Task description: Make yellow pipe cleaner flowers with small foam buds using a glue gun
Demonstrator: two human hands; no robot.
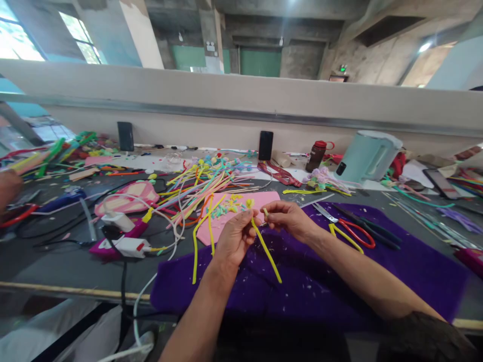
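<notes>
Near the middle of the view, my left hand (pixel 236 235) pinches a yellow fuzzy stem (pixel 268 256) that has a small yellow bloom at its top and slants down to the right. Close beside it on the right, my right hand (pixel 289 218) holds a small pale yellow piece (pixel 265 213) between thumb and fingertips. Both hands are above a purple cloth (pixel 302 281). Behind them lies a pink sheet (pixel 206 234) with small yellow and teal pieces on it.
Red-handled scissors (pixel 356 232), black-handled pliers (pixel 377 231) and a bent yellow stem (pixel 345 239) lie right. Colourful stems (pixel 199 188) spread behind the pink sheet. Cables and white plugs (pixel 130 247) are left. A phone (pixel 265 146), bottle (pixel 316 156) and mint kettle (pixel 368 157) stand behind.
</notes>
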